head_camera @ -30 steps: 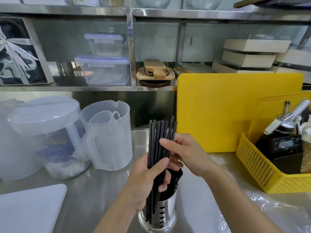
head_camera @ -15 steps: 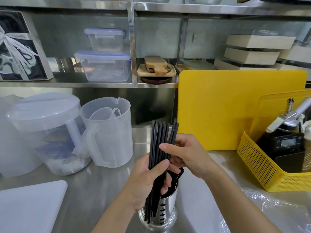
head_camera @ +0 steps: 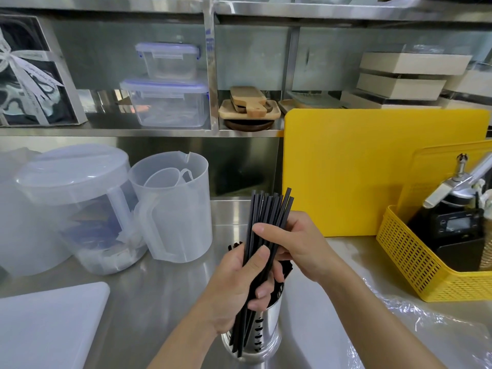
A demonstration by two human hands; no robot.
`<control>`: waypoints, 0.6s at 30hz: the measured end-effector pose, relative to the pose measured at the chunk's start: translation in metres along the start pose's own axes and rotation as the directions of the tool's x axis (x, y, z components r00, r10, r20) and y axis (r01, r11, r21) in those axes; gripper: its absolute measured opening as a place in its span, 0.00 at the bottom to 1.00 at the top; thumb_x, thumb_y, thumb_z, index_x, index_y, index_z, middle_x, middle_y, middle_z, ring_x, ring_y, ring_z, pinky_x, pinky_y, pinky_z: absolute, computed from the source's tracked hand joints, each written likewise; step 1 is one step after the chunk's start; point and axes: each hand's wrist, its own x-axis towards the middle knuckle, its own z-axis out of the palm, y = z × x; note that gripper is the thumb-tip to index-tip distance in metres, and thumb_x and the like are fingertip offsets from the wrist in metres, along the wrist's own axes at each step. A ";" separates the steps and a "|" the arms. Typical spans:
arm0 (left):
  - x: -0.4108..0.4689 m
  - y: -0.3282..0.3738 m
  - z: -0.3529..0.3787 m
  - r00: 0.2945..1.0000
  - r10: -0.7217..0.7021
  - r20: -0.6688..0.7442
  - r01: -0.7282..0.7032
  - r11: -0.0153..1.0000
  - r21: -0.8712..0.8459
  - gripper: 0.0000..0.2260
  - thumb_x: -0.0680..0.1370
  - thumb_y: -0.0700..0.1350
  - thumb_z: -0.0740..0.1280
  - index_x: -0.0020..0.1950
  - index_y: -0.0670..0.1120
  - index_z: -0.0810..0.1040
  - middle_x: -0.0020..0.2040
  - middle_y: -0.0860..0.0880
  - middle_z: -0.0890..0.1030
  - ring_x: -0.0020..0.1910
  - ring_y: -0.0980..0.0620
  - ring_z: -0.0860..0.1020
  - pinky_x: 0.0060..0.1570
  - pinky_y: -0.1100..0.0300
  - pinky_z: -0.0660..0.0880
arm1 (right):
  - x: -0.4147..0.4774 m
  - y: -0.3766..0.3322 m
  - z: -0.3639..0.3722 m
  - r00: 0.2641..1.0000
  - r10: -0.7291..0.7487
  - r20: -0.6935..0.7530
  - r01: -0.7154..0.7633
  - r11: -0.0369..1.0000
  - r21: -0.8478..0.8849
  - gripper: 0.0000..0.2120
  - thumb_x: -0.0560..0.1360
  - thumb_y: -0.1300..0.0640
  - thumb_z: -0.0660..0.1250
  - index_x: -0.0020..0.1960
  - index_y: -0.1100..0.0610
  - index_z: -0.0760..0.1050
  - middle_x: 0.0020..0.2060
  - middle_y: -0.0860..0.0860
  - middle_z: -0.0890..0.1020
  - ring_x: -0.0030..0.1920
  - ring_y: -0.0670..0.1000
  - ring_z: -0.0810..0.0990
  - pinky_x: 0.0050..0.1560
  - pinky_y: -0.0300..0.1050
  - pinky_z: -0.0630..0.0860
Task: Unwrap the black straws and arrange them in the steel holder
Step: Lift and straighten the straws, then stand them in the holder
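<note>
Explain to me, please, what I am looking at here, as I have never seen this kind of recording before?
There is no machine: a head-worn camera looks down at a person's bare hands. The left hand grips a bundle of black straws in front of a steel holder that already has straws in it; the right hand steadies their upper part. On the steel counter stand clear plastic jugs, a yellow cutting board, a yellow basket and a white board.
</note>
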 end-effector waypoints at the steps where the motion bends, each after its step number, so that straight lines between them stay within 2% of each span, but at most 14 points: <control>1: 0.000 0.000 0.000 1.000 -0.006 0.006 0.006 1.000 -0.002 0.10 0.73 0.52 0.64 0.36 0.48 0.79 0.35 0.40 0.70 0.22 0.53 0.61 0.20 0.66 0.59 | 0.000 -0.001 0.001 1.000 0.012 0.011 -0.012 1.000 0.001 0.10 0.69 0.55 0.69 0.41 0.63 0.76 0.28 0.50 0.77 0.27 0.48 0.75 0.27 0.36 0.69; 3: 0.000 -0.001 0.000 0.999 -0.021 0.024 0.021 1.000 -0.011 0.09 0.73 0.49 0.64 0.38 0.45 0.77 0.33 0.42 0.73 0.21 0.55 0.62 0.19 0.67 0.60 | 0.000 -0.002 0.002 0.998 0.037 0.044 -0.037 0.999 -0.013 0.08 0.67 0.55 0.69 0.42 0.59 0.78 0.28 0.47 0.79 0.28 0.44 0.77 0.27 0.34 0.71; 5: -0.001 -0.003 0.000 0.999 -0.034 0.035 0.035 0.999 -0.019 0.09 0.73 0.48 0.64 0.39 0.43 0.75 0.32 0.42 0.74 0.21 0.56 0.63 0.19 0.67 0.59 | 0.000 -0.002 0.004 0.997 0.042 0.065 -0.041 0.999 -0.014 0.06 0.67 0.55 0.70 0.41 0.56 0.78 0.30 0.47 0.80 0.32 0.44 0.79 0.31 0.34 0.74; 9: -0.001 -0.004 0.002 0.998 -0.035 0.058 0.033 0.999 0.028 0.12 0.72 0.55 0.67 0.34 0.49 0.79 0.37 0.39 0.68 0.22 0.54 0.61 0.20 0.66 0.58 | 0.000 0.001 0.005 0.998 0.047 0.033 -0.049 0.998 0.037 0.08 0.67 0.56 0.71 0.39 0.59 0.74 0.28 0.48 0.79 0.32 0.47 0.79 0.32 0.37 0.75; 12: -0.001 -0.004 0.001 0.997 -0.050 0.059 0.050 0.999 -0.007 0.19 0.71 0.60 0.64 0.36 0.44 0.78 0.32 0.42 0.70 0.20 0.53 0.61 0.20 0.66 0.58 | -0.001 0.001 0.005 0.999 0.025 0.033 -0.027 0.998 0.056 0.07 0.68 0.57 0.70 0.37 0.58 0.73 0.29 0.51 0.78 0.32 0.48 0.78 0.32 0.38 0.75; 14: -0.002 -0.004 0.002 0.997 -0.043 0.063 0.047 0.997 -0.059 0.19 0.74 0.56 0.60 0.39 0.42 0.77 0.33 0.40 0.73 0.21 0.52 0.63 0.20 0.65 0.58 | -0.001 0.001 0.005 0.999 0.008 0.045 -0.011 0.998 0.066 0.06 0.68 0.57 0.69 0.38 0.60 0.75 0.30 0.52 0.78 0.33 0.49 0.79 0.33 0.38 0.75; 18: -0.002 -0.006 0.001 0.996 -0.003 0.092 0.010 0.997 -0.072 0.14 0.75 0.48 0.60 0.47 0.37 0.75 0.35 0.40 0.78 0.21 0.53 0.68 0.20 0.65 0.65 | -0.004 -0.003 0.005 0.997 -0.005 0.081 -0.005 0.993 0.115 0.06 0.71 0.63 0.68 0.43 0.67 0.76 0.28 0.49 0.81 0.28 0.45 0.80 0.27 0.32 0.73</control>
